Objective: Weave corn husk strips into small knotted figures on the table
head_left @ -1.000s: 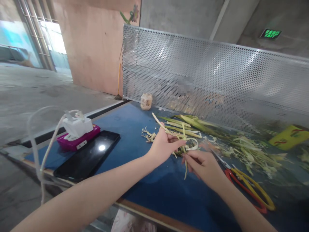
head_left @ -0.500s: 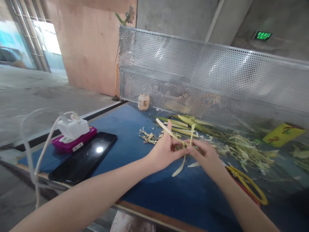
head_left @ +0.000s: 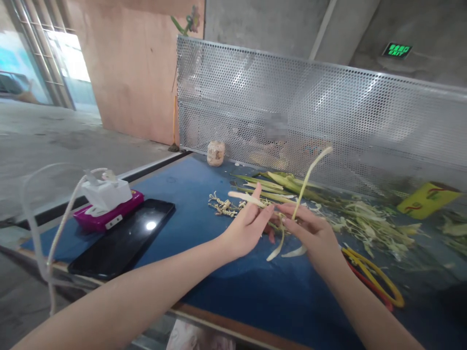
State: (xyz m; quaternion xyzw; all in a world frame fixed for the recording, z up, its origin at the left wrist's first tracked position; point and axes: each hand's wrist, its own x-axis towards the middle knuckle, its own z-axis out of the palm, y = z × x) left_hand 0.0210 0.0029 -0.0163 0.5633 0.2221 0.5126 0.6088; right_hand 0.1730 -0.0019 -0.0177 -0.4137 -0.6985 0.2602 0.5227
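Over the blue tabletop my left hand (head_left: 245,224) is closed on a pale plant strip (head_left: 242,196), whose blunt end sticks out to the left past the fingers. Close beside it my right hand (head_left: 313,229) pinches another pale green strip (head_left: 308,177), which rises in a curve to the upper right. A loose tail (head_left: 276,249) of strip hangs below the fingertips. Where the strips cross between the hands, fingers partly hide them. Behind the hands lie green stalks (head_left: 284,183) and a small braided length of dried plant (head_left: 223,206).
A black phone (head_left: 124,238) and a purple power strip (head_left: 109,211) with a white plug lie left. Shredded leaves (head_left: 365,226), yellow handles (head_left: 379,279) and a yellow box (head_left: 426,200) are right. A perforated metal screen (head_left: 292,107) stands behind; a whitish lump (head_left: 216,153) sits before it.
The right-hand strip now extends long and high to the upper right, where it was short and upright. My hands have drawn slightly apart, and the left strip lies flatter.
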